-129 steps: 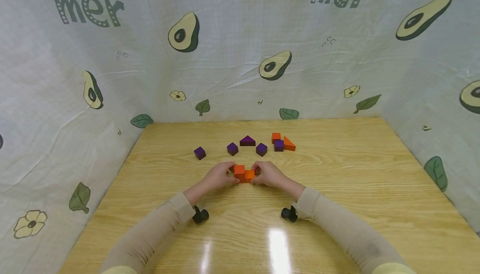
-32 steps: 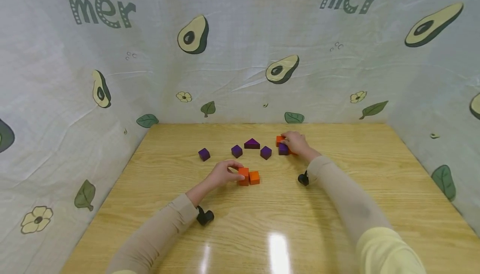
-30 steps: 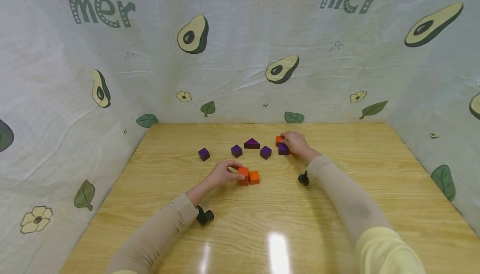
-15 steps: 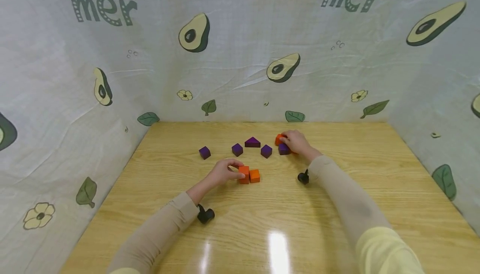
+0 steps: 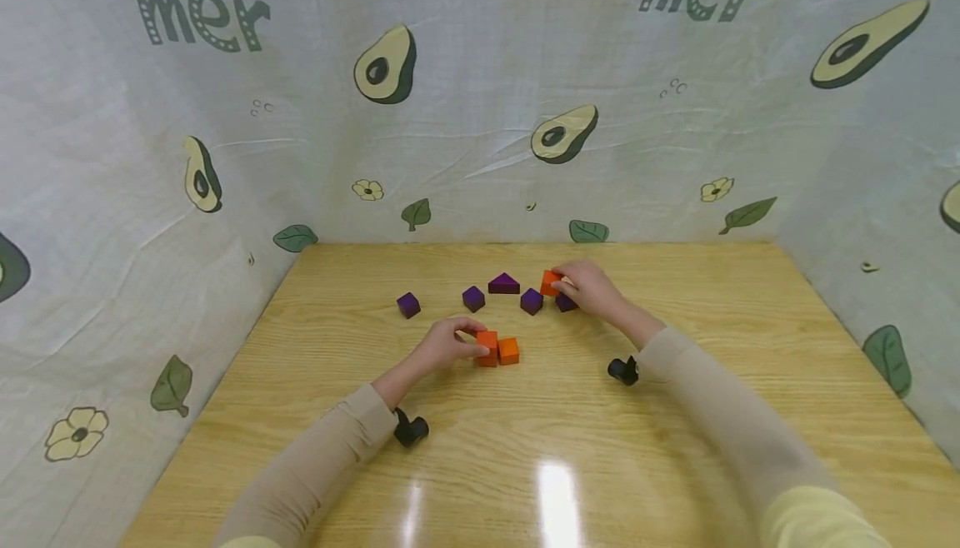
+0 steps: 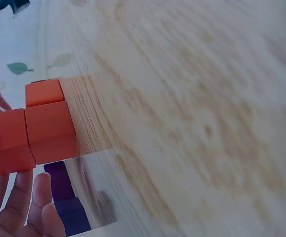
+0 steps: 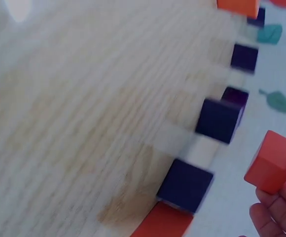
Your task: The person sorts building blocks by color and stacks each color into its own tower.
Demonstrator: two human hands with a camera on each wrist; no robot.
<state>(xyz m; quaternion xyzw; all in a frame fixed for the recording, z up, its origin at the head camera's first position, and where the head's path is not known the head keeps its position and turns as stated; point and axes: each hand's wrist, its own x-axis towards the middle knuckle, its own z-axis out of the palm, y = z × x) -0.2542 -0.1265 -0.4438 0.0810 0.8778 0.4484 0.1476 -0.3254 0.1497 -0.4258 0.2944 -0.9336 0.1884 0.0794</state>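
Thumb and fingers of my left hand point(image 5: 441, 348) pinch the upper orange cube point(image 6: 12, 140) of a two-cube stack. Under it is the lower orange cube point(image 6: 52, 132), and a separate orange cube point(image 5: 509, 351) stands right beside the stack. Farther back, my right hand point(image 5: 590, 287) pinches another red-orange cube point(image 7: 272, 160) between thumb and fingertips, raised above the tabletop in the right wrist view. Just below that hand sits a purple cube point(image 7: 185, 185), partly covered in the head view. The orange triangular block point(image 7: 163, 220) beside it is hidden by the hand in the head view.
Along the back of the wooden table point(image 5: 337, 381) are a purple triangular block point(image 5: 504, 284) and more purple cubes, at left point(image 5: 408, 305), in the middle point(image 5: 473, 299) and nearer the right hand point(image 5: 532, 301). A patterned cloth point(image 5: 465, 115) rises behind the table's back edge.
My right hand has left the orange stack, reached to the back right, gripped the red-orange cube there and lifted it leftward. The left hand has stayed at the stack.
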